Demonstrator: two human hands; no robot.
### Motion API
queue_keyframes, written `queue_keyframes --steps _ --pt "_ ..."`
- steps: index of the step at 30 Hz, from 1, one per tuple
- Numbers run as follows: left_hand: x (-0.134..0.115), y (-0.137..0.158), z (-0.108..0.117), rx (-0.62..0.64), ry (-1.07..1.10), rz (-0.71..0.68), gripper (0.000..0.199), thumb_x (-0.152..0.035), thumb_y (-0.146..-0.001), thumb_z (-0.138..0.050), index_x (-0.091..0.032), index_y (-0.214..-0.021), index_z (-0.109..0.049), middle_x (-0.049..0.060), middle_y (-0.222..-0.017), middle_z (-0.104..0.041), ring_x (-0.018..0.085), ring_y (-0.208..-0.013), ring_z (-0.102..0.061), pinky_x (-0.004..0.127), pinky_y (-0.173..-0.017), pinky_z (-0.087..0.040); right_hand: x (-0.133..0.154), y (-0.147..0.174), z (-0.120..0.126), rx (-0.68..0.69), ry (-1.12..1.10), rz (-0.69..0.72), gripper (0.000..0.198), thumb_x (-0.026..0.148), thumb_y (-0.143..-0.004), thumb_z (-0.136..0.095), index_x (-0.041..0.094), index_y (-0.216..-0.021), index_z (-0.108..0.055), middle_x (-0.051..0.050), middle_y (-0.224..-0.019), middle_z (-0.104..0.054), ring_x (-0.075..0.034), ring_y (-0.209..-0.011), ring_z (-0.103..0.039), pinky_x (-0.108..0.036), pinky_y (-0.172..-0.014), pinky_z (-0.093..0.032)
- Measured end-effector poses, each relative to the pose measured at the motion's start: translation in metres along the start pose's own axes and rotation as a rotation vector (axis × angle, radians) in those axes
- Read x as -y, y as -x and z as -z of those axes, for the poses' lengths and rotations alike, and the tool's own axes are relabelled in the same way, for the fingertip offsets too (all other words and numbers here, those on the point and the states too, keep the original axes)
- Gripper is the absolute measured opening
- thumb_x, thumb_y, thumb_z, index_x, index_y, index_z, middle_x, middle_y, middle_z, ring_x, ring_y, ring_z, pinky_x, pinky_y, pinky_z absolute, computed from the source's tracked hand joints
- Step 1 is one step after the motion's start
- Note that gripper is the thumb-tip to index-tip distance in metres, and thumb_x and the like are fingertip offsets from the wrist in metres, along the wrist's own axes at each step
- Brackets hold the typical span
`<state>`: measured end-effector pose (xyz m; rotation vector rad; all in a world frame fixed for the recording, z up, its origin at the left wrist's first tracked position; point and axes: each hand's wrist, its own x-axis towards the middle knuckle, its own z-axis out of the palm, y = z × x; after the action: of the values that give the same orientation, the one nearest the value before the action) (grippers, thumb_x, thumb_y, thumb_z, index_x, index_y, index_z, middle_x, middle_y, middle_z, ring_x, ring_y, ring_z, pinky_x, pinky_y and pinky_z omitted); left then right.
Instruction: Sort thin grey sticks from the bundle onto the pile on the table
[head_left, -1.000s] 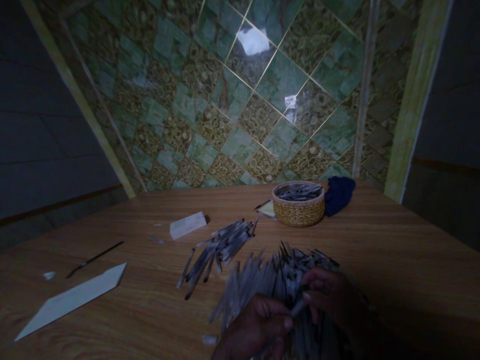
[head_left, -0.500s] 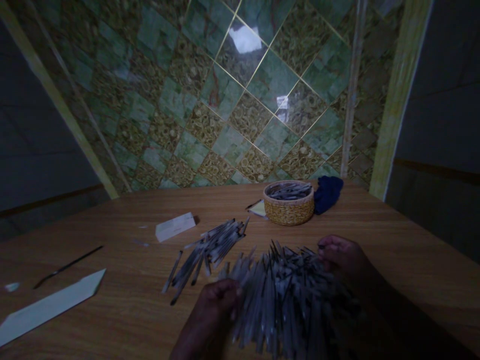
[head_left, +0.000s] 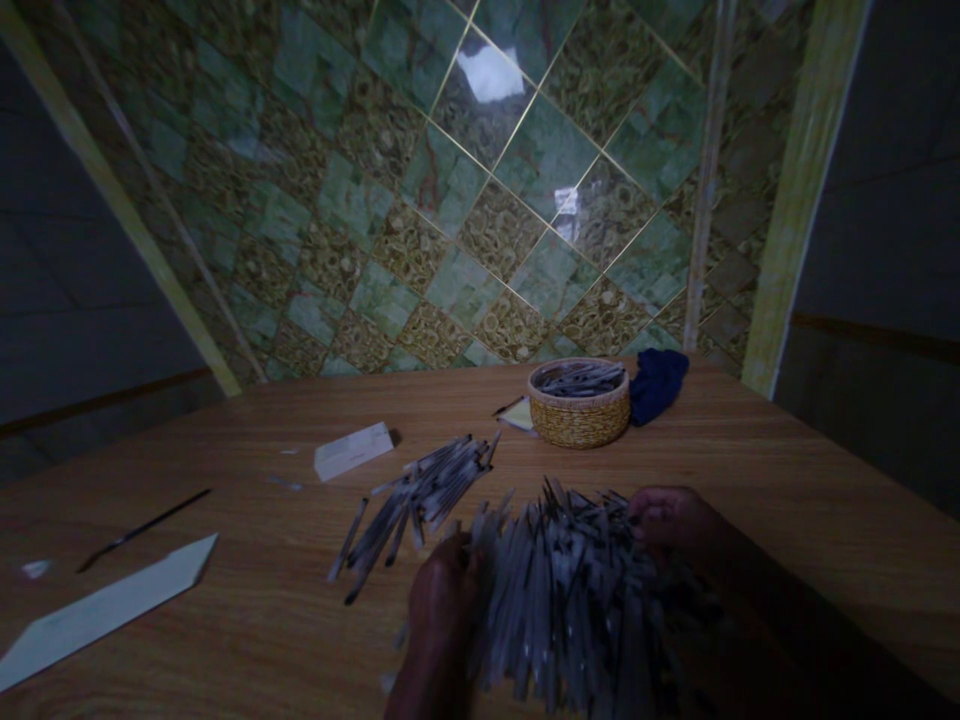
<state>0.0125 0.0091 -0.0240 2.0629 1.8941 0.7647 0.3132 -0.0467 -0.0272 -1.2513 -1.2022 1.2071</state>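
Head view: L hand point(head_left: 442, 590), fingers curled, at left edge of big pile of slim sticks point(head_left: 547, 600), near side of table point(head_left: 262, 620). R hand point(head_left: 670, 515) at pile's far right edge, fingertips bunched. Hands apart, either side of pile; too dark, can't tell if either grips a stick. Smaller stick bunch point(head_left: 424, 495) just left & far of pile. Woven basket point(head_left: 579, 420) w/ similar sticks far right, blue cloth point(head_left: 658, 385) beside it.
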Motion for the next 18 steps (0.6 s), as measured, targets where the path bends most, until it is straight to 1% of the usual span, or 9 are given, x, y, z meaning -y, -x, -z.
queue_keyframes --steps 2,5,9,11,13,16,18 --pt "-0.002 0.0 0.001 0.013 -0.021 -0.027 0.035 -0.025 -0.077 -0.048 -0.01 -0.106 -0.062 0.015 -0.103 -0.068 0.024 -0.094 -0.063 0.027 -0.077 -0.045 -0.002 0.0 -0.003 -0.02 -0.004 0.001 0.024 0.03 -0.054 -0.065 0.017 -0.071 -0.052 0.008 -0.043 -0.055 -0.009 -0.031 -0.046 -0.02 -0.036 -0.032" --pt "-0.003 0.001 0.001 0.019 -0.036 -0.061 0.034 -0.025 -0.079 -0.045 -0.01 -0.104 -0.062 0.015 -0.103 -0.067 0.023 -0.095 -0.062 0.028 -0.08 -0.044 -0.003 -0.001 -0.011 -0.104 -0.03 0.023 0.021 0.027 -0.057 -0.063 0.017 -0.071 -0.052 0.007 -0.042 -0.056 -0.008 -0.032 -0.046 -0.019 -0.036 -0.031" --pt "-0.002 0.003 0.001 -0.005 -0.046 -0.073 0.03 -0.025 -0.079 -0.046 -0.011 -0.098 -0.065 0.014 -0.1 -0.067 0.023 -0.092 -0.062 0.028 -0.078 -0.044 -0.005 -0.003 -0.024 -0.178 -0.072 0.025 0.021 0.029 -0.057 -0.062 0.018 -0.071 -0.051 0.007 -0.042 -0.057 -0.01 -0.036 -0.052 -0.02 -0.04 -0.037" --pt "-0.002 0.003 -0.001 -0.022 -0.039 -0.069 0.03 -0.026 -0.079 -0.045 -0.012 -0.096 -0.065 0.013 -0.097 -0.068 0.023 -0.09 -0.063 0.029 -0.076 -0.045 -0.005 -0.003 -0.029 -0.203 -0.098 0.026 0.024 0.033 -0.055 -0.063 0.019 -0.07 -0.051 0.004 -0.048 -0.061 -0.012 -0.041 -0.057 -0.022 -0.042 -0.041" --pt "-0.001 0.004 -0.002 -0.036 -0.026 -0.068 0.029 -0.026 -0.079 -0.044 -0.013 -0.095 -0.065 0.012 -0.094 -0.068 0.023 -0.089 -0.063 0.029 -0.076 -0.045 -0.004 -0.003 -0.033 -0.218 -0.123 0.035 0.026 0.037 -0.053 -0.064 0.02 -0.069 -0.051 0.001 -0.059 -0.065 -0.015 -0.049 -0.062 -0.023 -0.044 -0.044" --pt "0.001 0.004 -0.002 -0.055 -0.002 -0.065 0.028 -0.026 -0.08 -0.044 -0.013 -0.093 -0.065 0.011 -0.093 -0.068 0.022 -0.088 -0.063 0.028 -0.076 -0.045 -0.004 -0.002 -0.034 -0.25 -0.12 0.06 0.026 0.039 -0.055 -0.064 0.02 -0.068 -0.052 -0.003 -0.072 -0.068 -0.018 -0.059 -0.065 -0.025 -0.049 -0.048" --pt "0.002 0.005 -0.001 -0.066 0.014 -0.06 0.027 -0.026 -0.08 -0.044 -0.014 -0.092 -0.065 0.011 -0.092 -0.068 0.022 -0.088 -0.063 0.028 -0.075 -0.045 -0.005 -0.003 -0.032 -0.291 -0.071 0.07 0.025 0.04 -0.057 -0.062 0.02 -0.069 -0.052 -0.002 -0.067 -0.067 -0.017 -0.054 -0.063 -0.025 -0.048 -0.046"
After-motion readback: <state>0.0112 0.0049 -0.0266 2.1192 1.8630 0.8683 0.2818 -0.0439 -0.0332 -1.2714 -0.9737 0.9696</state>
